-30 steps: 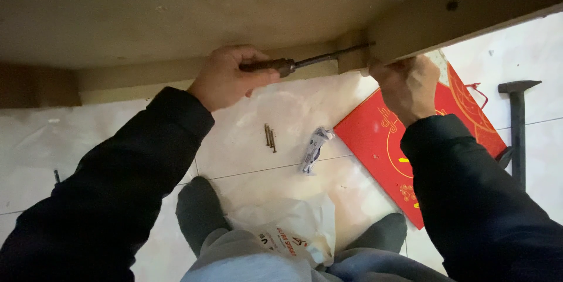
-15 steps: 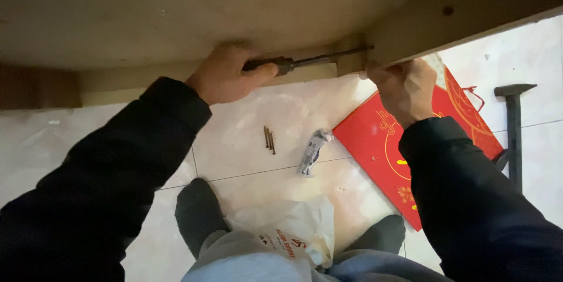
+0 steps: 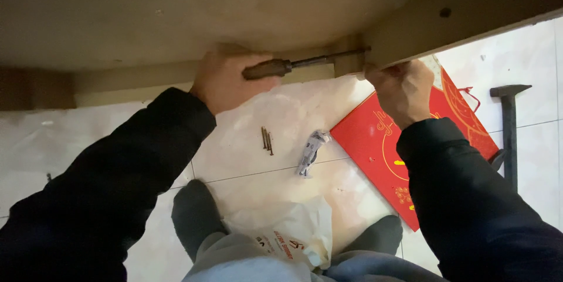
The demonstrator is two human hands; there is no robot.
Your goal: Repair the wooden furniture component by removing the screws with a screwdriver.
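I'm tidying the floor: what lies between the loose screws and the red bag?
In the head view, a small crumpled plastic packet lies on the tile between the screws and the red bag, apart from both.

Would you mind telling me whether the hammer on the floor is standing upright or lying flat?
Lying flat. The hammer rests lengthwise on the white floor tiles, head away from the person, beside the red bag.

Wooden panel [image 3: 176, 12] blocks above; open floor [image 3: 246, 135] lies below.
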